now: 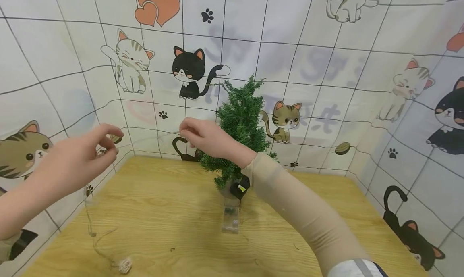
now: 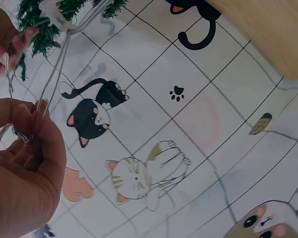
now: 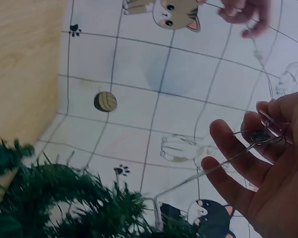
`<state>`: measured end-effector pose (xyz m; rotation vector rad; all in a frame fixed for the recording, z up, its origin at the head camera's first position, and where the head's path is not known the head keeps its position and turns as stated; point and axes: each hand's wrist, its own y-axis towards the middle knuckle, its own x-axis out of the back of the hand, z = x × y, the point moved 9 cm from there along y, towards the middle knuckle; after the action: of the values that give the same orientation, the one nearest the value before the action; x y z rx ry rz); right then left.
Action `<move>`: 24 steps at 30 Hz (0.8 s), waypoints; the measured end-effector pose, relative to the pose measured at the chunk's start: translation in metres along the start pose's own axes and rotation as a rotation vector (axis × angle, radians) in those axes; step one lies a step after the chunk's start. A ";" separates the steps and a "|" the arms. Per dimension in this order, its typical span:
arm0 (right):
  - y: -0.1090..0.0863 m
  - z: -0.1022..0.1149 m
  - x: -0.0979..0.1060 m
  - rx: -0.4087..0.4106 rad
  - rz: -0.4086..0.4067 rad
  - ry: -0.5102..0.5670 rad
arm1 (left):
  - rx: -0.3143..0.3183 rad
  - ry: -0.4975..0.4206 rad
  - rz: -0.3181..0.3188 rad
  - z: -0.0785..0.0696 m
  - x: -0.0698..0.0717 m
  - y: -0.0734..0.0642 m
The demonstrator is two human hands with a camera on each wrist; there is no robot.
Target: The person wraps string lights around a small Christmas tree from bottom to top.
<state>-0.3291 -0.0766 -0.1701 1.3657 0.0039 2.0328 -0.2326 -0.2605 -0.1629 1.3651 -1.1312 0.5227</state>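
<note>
A thin, clear wire [image 1: 145,140] stretches between my two raised hands. My left hand [image 1: 81,156] pinches it between thumb and fingers; in the left wrist view, strands [image 2: 52,84] run up from those fingertips. The right hand [image 1: 204,136], in front of the small green artificial tree [image 1: 241,119], holds a loose coil of the wire [image 3: 262,138] in its curled fingers. From that coil a strand leads to the tree branches. Below the left hand, more cord [image 1: 90,224] hangs to the table and ends at a pale woven ball [image 1: 125,265].
The tree stands at the back of the wooden table [image 1: 174,212]. A black object with a yellow label [image 1: 240,187] is at its base, and a clear strip [image 1: 230,220] lies before it. A cat-print sheet [image 1: 246,51] covers the walls behind and beside the table.
</note>
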 end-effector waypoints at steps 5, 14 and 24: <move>-0.004 0.000 0.010 0.004 -0.033 0.010 | 0.227 -0.200 0.150 0.057 -0.008 0.002; -0.006 0.000 -0.014 0.010 -0.067 -0.033 | 0.372 -0.487 0.009 0.110 0.021 -0.013; -0.006 0.012 -0.061 0.081 -0.067 -0.293 | 0.283 -0.497 -0.186 0.118 0.047 -0.019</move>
<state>-0.3026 -0.1085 -0.2170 1.6802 0.0021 1.7784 -0.2352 -0.3885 -0.1526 1.8946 -1.3405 0.2137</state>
